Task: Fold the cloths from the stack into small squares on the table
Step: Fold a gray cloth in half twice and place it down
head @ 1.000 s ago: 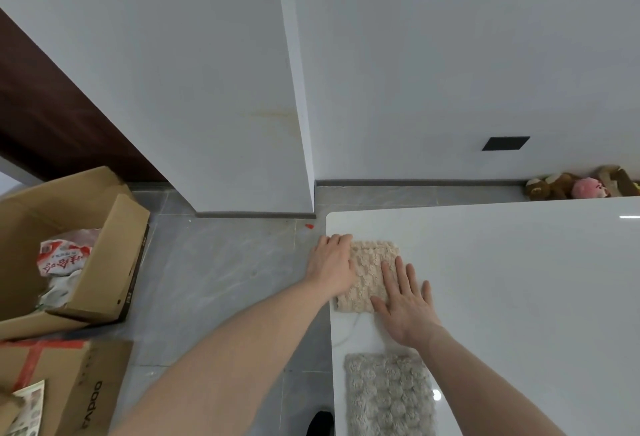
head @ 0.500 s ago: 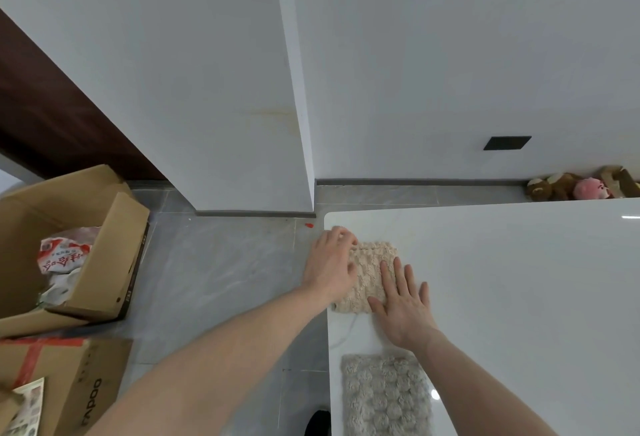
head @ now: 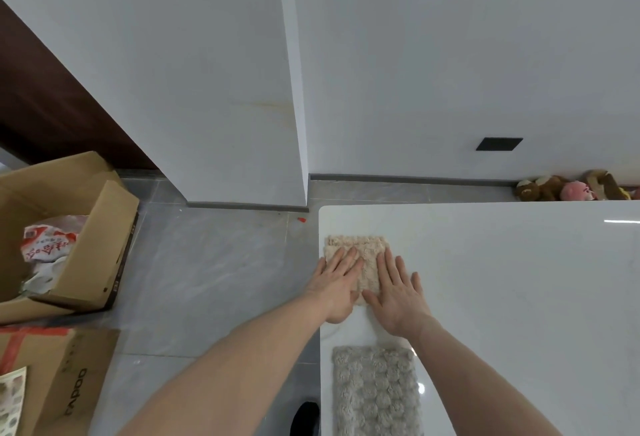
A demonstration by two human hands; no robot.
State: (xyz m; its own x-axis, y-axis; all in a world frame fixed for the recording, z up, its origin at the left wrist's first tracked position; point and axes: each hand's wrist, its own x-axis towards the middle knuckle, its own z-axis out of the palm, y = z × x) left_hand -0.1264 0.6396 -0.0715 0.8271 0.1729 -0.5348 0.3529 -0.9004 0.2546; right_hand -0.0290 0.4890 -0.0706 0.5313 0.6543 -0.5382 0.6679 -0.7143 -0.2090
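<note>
Surface: glossy white table (head: 502, 297), its far-left corner in view.
Far left: folded beige cloth (head: 370, 248) lying flat, both hands pressing on it.
Near left: grey knobbly cloth (head: 375, 392) lying flat by the left edge.

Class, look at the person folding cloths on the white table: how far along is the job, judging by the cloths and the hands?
Done: the beige cloth already lies as a small square. In hand: the left hand and right hand press flat on it, smoothing the fold. Left: the grey cloth nearer the person lies flat on the table, apparently not yet folded small.
</note>
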